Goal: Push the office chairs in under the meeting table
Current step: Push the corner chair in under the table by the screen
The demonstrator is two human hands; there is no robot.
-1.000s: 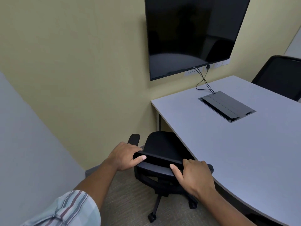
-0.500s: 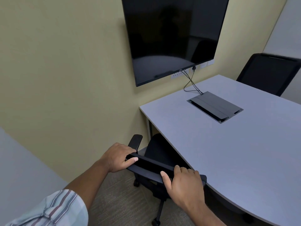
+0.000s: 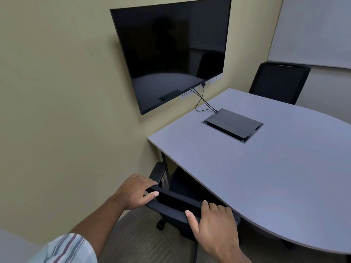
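Left hand and right hand each grip the top edge of the chair backrest, fingers curled over it, thumbs on the near face. The chair sits at 6 o'clock, its seat partly under the table. A second chair stands at 2 o'clock across the table; a dark screen hangs at 12 o'clock.

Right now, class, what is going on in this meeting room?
A person stands at the near side of the grey meeting table, with both hands on the top of a black office chair's backrest. The left hand grips its left end and the right hand its right end. The seat is already largely under the tabletop. A second black chair stands at the far side, below a dark wall screen.
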